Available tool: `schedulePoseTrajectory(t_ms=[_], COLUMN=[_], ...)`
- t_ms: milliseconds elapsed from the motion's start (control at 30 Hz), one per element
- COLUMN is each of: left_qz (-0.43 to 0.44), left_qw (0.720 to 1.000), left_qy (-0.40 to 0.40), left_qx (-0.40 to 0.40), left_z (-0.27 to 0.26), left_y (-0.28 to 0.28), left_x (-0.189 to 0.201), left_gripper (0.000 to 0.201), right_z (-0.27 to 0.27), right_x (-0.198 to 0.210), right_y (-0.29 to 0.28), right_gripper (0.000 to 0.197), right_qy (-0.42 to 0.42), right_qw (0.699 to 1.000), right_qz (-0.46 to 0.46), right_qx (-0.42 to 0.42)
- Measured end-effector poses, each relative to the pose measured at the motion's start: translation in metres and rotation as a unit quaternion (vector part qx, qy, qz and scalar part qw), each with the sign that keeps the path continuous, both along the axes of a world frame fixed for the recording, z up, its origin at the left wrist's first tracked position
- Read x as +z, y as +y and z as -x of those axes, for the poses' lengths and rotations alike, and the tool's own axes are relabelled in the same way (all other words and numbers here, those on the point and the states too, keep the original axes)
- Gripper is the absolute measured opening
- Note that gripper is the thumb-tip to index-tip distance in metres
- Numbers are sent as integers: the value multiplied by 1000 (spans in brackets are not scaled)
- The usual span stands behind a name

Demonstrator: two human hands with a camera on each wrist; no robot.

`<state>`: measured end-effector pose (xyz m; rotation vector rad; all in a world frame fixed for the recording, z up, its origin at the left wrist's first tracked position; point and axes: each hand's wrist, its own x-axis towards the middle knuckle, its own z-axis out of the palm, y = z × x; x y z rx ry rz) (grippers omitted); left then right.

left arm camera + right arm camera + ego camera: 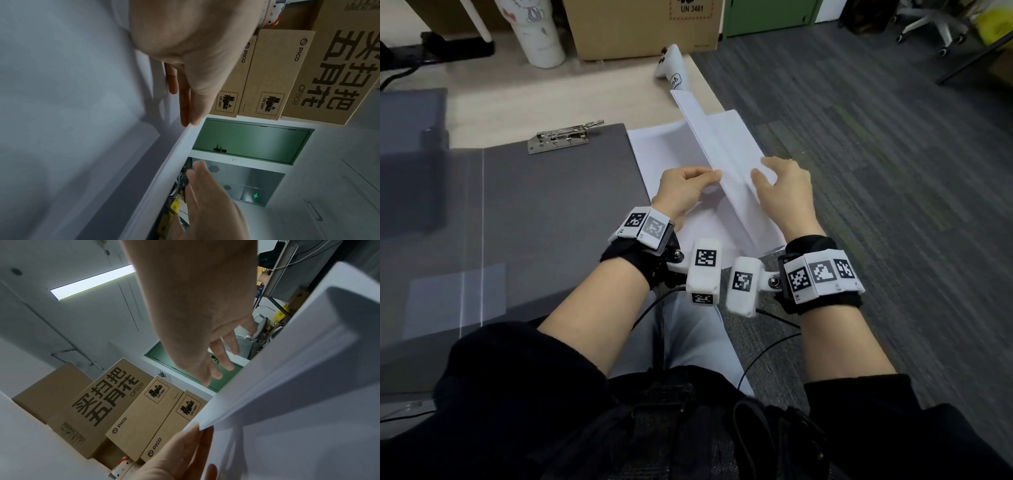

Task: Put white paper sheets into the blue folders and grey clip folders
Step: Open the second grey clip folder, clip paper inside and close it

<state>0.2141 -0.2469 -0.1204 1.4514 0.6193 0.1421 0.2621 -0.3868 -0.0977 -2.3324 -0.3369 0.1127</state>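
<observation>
An open grey clip folder [551, 205] lies flat on the table, its metal clip [565, 135] at the far edge. Right of it sits a stack of white paper sheets [661, 147]. A bundle of sheets [722, 164] is lifted on edge above the stack. My left hand [705, 178] pinches the bundle's near upper edge between thumb and fingers. In the left wrist view my left hand [189, 104] meets the paper edge [164, 162]. My right hand [774, 174] is at the bundle's right side, fingers loosely extended. In the right wrist view my right hand [218, 366] holds nothing.
A white controller [671, 65], a cardboard box [643, 27] and a white tumbler [534, 31] stand at the table's far side. A dark bluish flat thing [410, 154] lies at the left. The table's right edge runs beside the paper, with grey carpet [876, 171] beyond.
</observation>
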Motion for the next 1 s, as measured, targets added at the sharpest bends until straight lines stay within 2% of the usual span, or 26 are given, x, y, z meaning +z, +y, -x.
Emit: schedulePoseTrajectory(t_ms=[133,233,333,400,467,533,633,700,733,767,833,867,933,1000], left_qz=[24,25,22,25,37,44,-20,-57,-60,-56,-44,-59,-109,-134], left_qw=[1000,1000,998,997,996,996,990,975,970,968,967,963,948,930], left_qy=[-13,-16,-33,-47,-52,-65,-101,-111,-113,-123,-155,-167,-195,-239], left_qx=[-3,-11,-39,-62,-63,-31,92,184,205,210,195,201,225,246], left_z=[4,5,8,11,14,17,24,32,37,41,50,56,70,86], left_y=[0,2,1,1,7,16,33,44,50,54,63,68,80,94], left_x=[5,8,11,13,14,16,20,25,31,36,48,54,66,75], left_gripper=[8,7,6,9,14,15,33,43,47,46,21,15,28,25], right_z=[15,24,29,33,37,40,46,50,51,52,56,58,64,68], right_x=[6,7,7,12,19,29,42,51,55,58,61,62,62,62], right_y=[5,10,14,15,16,18,24,29,32,35,44,48,58,65], right_gripper=[60,79,56,41,34,33,37,37,36,35,34,34,30,25], right_qy=[65,79,31,10,-15,-46,-96,-123,-128,-128,-121,-111,-84,-57], right_qw=[993,987,989,993,995,996,995,990,986,980,966,958,941,930], right_qz=[14,72,119,109,95,80,18,-57,-104,-150,-228,-264,-325,-354], right_qx=[96,119,87,45,17,-5,-35,-37,-32,-25,-3,15,51,75])
